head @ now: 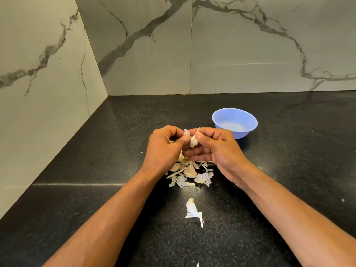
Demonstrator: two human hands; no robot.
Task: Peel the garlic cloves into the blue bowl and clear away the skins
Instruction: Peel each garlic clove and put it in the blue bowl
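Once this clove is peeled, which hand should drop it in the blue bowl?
Probably the right hand: the blue bowl sits just beyond it on the right. Both hands pinch the garlic clove; the left hand would have to cross over.

Two hands, left hand (165, 145) and right hand (217, 149), meet at centre frame, and together they pinch one garlic clove (193, 140) with its skin partly lifted. One blue bowl (234, 122) stands right of centre. One heap of garlic cloves and skins (189, 173) lies just below the hands; its pieces overlap and are partly hidden, so no exact count can be given. One separate garlic skin (193, 211) lies lower centre, and one small white fragment (197, 264) shows at the bottom edge. One black countertop (96, 189); two marble wall panels (250, 45) visible at the rear.
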